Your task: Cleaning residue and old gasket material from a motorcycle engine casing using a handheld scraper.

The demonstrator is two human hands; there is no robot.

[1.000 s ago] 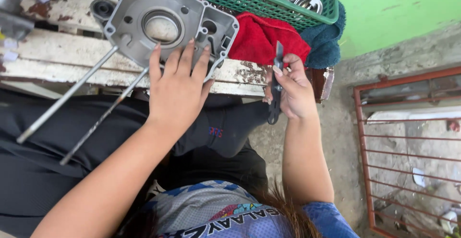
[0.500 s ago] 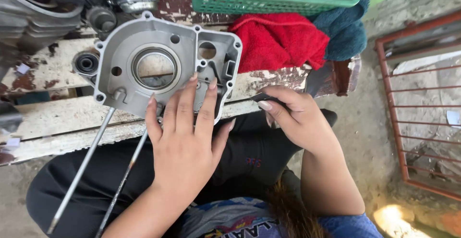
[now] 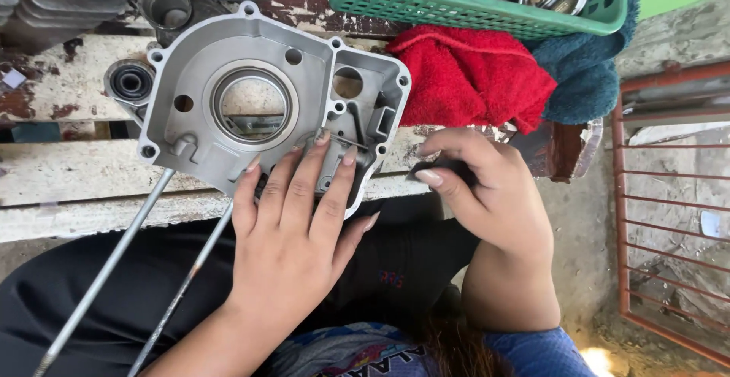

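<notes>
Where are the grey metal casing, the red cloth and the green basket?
grey metal casing [image 3: 199, 80]: head view, flat face left of the round opening.
red cloth [image 3: 468, 77]: head view, middle of the fabric.
green basket [image 3: 456, 4]: head view, front mesh wall.

right hand [image 3: 487, 194] lowered onto bench, dark tool [image 3: 449, 169] tucked under palm

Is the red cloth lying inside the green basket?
No, the red cloth lies on the bench just below the green basket, next to a blue cloth.
</notes>
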